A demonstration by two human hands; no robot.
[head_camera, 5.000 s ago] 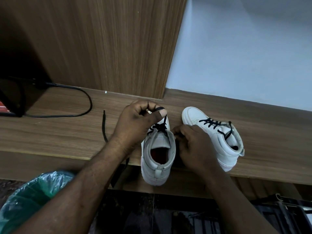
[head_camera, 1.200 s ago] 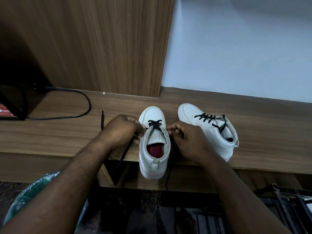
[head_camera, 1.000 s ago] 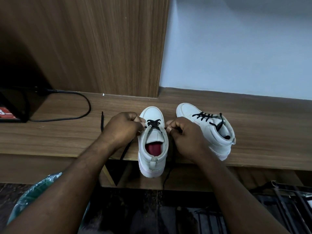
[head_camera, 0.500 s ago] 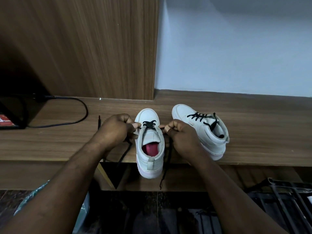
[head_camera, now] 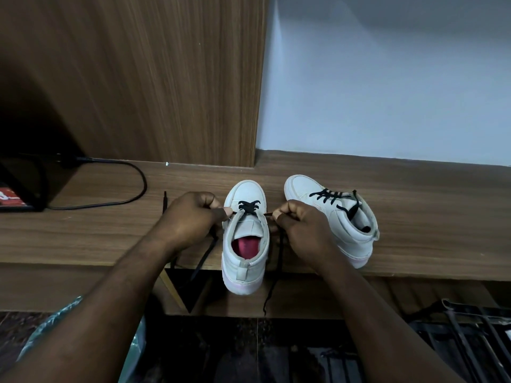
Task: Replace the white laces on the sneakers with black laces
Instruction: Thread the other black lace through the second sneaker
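Two white high-top sneakers stand on a wooden shelf (head_camera: 414, 217). The near sneaker (head_camera: 244, 244) points away from me, its heel over the shelf edge, with a black lace (head_camera: 249, 207) crossed through its lowest eyelets. My left hand (head_camera: 190, 217) pinches the lace's left end beside the shoe; my right hand (head_camera: 297, 225) pinches the right end. Both loose tails hang down past the shelf edge. The other sneaker (head_camera: 340, 217), to the right, is laced in black up to its collar.
A black cable (head_camera: 130, 189) curves across the shelf's left part toward a dark device (head_camera: 16, 189). A wooden panel (head_camera: 152, 78) and a pale wall (head_camera: 387, 78) rise behind. A green plastic bag (head_camera: 69, 310) sits lower left; dark metal racks (head_camera: 470, 327) lower right.
Five seconds ago my left hand was threading the lace over the shoe's tongue. Since then both hands have taken the lace ends and drawn them outward to either side.
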